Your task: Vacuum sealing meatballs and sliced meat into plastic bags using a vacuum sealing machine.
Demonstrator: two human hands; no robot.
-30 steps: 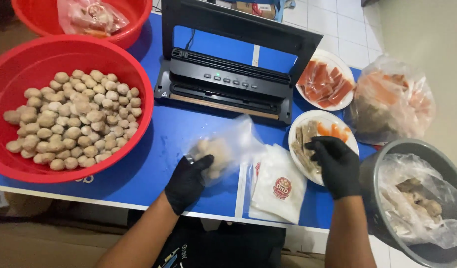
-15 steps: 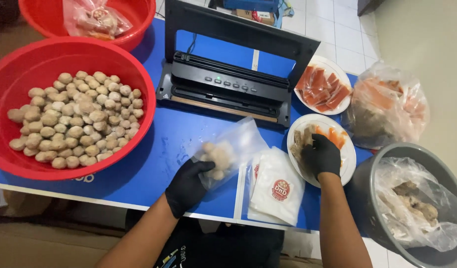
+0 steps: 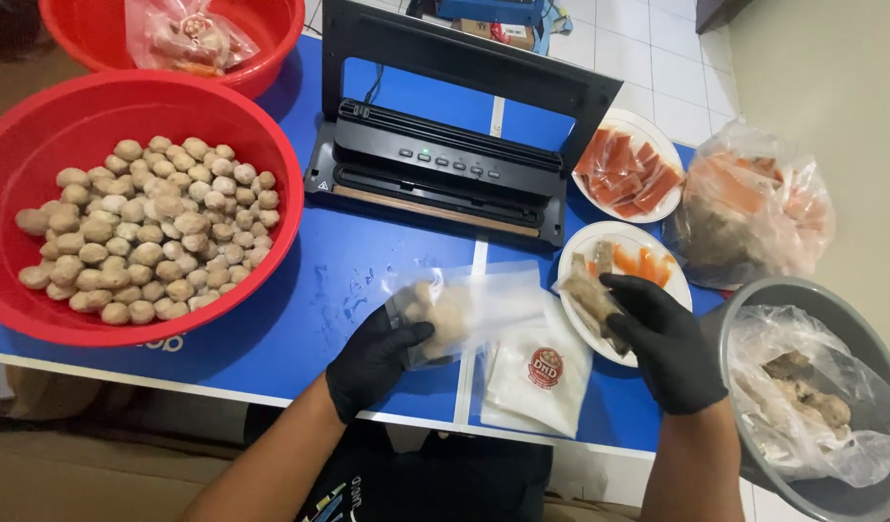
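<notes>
Your left hand (image 3: pixel 375 356), gloved black, grips a clear plastic bag (image 3: pixel 474 307) holding pale meatballs, above the blue tabletop (image 3: pixel 300 319). Your right hand (image 3: pixel 662 338), at 3 o'clock from the bag, closes on a brownish food piece (image 3: pixel 590 300) over a white plate (image 3: pixel 648 242). A black sealing machine (image 3: pixel 445 169) sits at 12 o'clock; a red basin of meatballs (image 3: pixel 126 208) at 9 o'clock.

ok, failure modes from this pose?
1. The left hand pinches the clear bag at one end only; the balls inside could spill onto the blue table.
2. The right hand lifts a brown piece over the white plate; it could drop short of the bag's mouth.
3. The table looks wet by the bag, so the stack of pouches may get damp.
</notes>
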